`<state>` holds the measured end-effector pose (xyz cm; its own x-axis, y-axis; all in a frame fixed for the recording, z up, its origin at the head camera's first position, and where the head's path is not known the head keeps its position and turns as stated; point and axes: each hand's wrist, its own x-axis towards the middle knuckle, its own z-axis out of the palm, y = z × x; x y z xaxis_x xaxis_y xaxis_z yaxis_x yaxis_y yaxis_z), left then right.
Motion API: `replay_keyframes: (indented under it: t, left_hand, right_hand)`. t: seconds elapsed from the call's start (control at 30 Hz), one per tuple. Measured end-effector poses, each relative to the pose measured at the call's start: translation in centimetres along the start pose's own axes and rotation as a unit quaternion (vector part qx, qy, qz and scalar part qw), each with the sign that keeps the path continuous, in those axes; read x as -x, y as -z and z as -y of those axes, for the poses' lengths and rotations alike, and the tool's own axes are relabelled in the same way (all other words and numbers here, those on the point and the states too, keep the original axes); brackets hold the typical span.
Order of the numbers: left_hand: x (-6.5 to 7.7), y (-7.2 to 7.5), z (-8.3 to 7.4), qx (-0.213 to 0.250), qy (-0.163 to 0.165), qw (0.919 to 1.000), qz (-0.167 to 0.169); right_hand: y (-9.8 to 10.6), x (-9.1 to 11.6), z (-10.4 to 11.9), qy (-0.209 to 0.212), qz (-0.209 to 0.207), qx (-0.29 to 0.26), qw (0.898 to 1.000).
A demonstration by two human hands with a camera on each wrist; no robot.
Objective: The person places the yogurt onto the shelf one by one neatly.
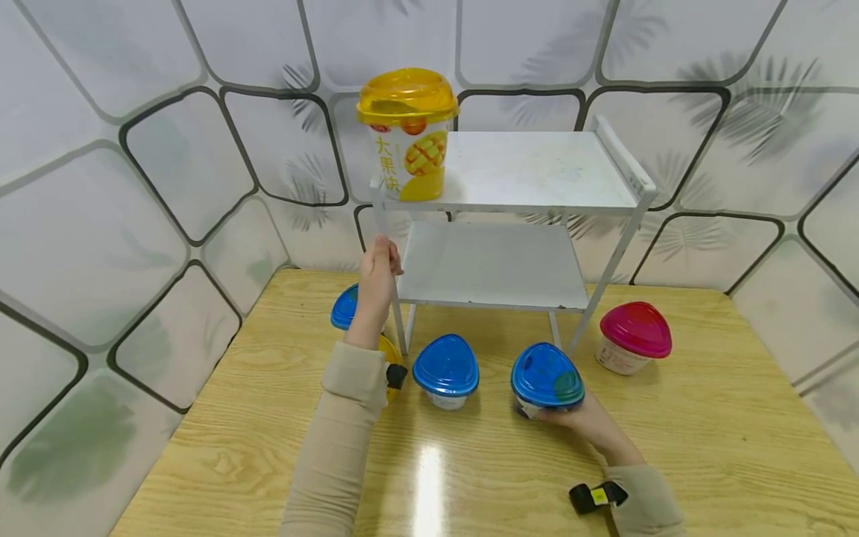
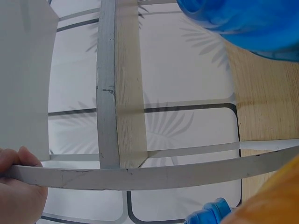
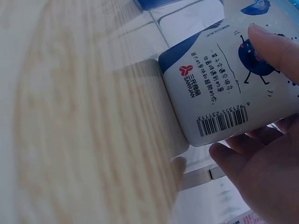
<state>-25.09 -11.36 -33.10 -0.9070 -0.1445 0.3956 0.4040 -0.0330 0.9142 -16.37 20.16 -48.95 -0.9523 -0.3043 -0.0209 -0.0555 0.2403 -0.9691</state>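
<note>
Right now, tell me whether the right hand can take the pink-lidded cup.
Probably not: the right hand holds a blue-lidded cup, though nothing visible blocks the way to the pink-lidded cup.

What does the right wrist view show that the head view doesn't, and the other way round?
Only the right wrist view shows the barcode and SANYUAN logo on the held blue-lidded cup. Only the head view shows the left hand and the yellow-lidded mango cup on the top shelf. Both show the right hand holding that blue-lidded cup.
</note>
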Motion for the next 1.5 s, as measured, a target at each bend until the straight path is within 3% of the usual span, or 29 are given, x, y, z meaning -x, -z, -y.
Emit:
replay_keyframes:
  t: [0.67, 0.83, 1.07, 1.5]
  left_hand:
    - [-0.1, 0.1, -0.1, 0.005, 0.017, 0.9998, 0.005]
    - [0.5, -0.1, -1.3, 0.0, 0.013, 0.9999, 0.009]
    - [0.1, 0.1, 0.0, 0.003, -0.014, 0.9999, 0.01]
    - [0.0, 0.1, 0.2, -0.004, -0.008, 0.9999, 0.009]
  right_hand:
    - [-0.1, -0.2, 0.2, 0.025, 0.008, -0.01, 1.0]
    - [-0.2, -0.3, 0.3, 0.043, 0.011, -0.021, 0.999]
    - [-0.3, -0.1, 0.5, 0.049, 0.007, -0.018, 0.999]
    - [-0.3, 0.1, 1.0, 0.039, 0.004, -0.017, 0.999]
